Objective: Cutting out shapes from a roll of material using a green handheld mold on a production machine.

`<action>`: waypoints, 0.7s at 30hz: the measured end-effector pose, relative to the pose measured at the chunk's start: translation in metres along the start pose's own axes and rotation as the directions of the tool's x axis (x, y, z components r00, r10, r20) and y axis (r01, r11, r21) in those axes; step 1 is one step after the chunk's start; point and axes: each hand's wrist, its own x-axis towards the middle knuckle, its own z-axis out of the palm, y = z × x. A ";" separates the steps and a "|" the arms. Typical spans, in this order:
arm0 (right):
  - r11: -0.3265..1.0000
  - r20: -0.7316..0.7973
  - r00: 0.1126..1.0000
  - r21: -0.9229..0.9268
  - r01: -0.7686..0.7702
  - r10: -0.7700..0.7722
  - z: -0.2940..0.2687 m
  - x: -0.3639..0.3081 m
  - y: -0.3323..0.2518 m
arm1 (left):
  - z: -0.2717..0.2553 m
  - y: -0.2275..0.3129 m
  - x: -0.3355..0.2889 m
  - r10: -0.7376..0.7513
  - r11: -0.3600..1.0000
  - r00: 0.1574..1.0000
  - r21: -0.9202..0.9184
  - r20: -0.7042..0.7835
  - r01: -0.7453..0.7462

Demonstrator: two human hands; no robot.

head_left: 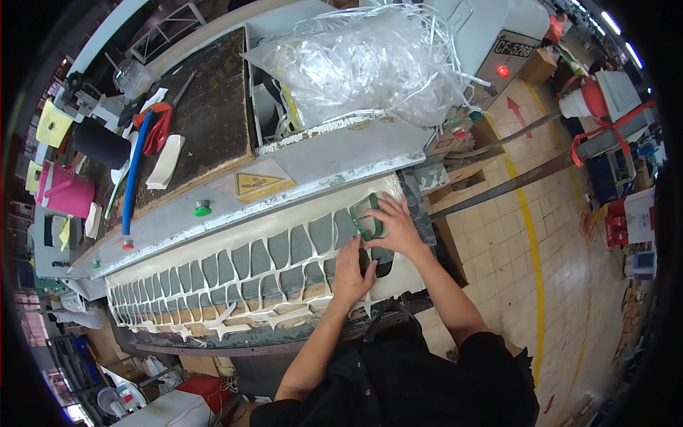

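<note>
A long cream sheet (341,249) lies on the press bed, with rows of cut-outs that leave only thin strips between them. Near the sheet's right end stands a green cutting die (376,226), a curved metal band on edge. My right hand (398,229) reaches over the die from the right, its fingers and thumb on the band. Close by at lower left, my left hand (350,276) rests on the strips, its fingers stretched and its thumb apart. Its fingertips come up to the die's lower edge; whether they touch it is hard to tell.
Behind the sheet runs the grey press beam (327,165) with a green button (203,208). On top lie a bag of clear plastic strips (370,71), red-handled scissors (158,129) and a blue tube (136,174). A pink container (65,191) stands left; tiled floor (491,249) extends right.
</note>
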 end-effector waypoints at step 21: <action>0.994 -0.074 0.992 0.047 -0.102 0.105 0.020 -0.009 0.009 | 0.009 -0.007 0.000 0.062 0.996 0.998 0.056 0.027 -0.063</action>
